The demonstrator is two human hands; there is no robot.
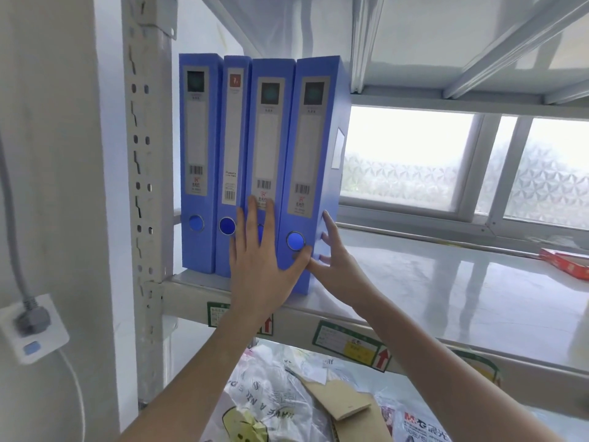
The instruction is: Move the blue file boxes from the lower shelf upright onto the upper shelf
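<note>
Head view. Left hand [261, 266] flat, fingers [255, 215] spread open, pressing the spines of the third and fourth blue file boxes [306, 161]. Right hand [334, 266] open, fingertips on the fourth box's right side. Four boxes upright on upper shelf [414, 282], beside the post [146, 154]. Plastic bags [280, 393] below; window [462, 164] behind.

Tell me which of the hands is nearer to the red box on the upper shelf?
Right. The right hand touches the outer side of the rightmost file box, facing the red box; the left hand lies flat on the spines, farther left.
</note>
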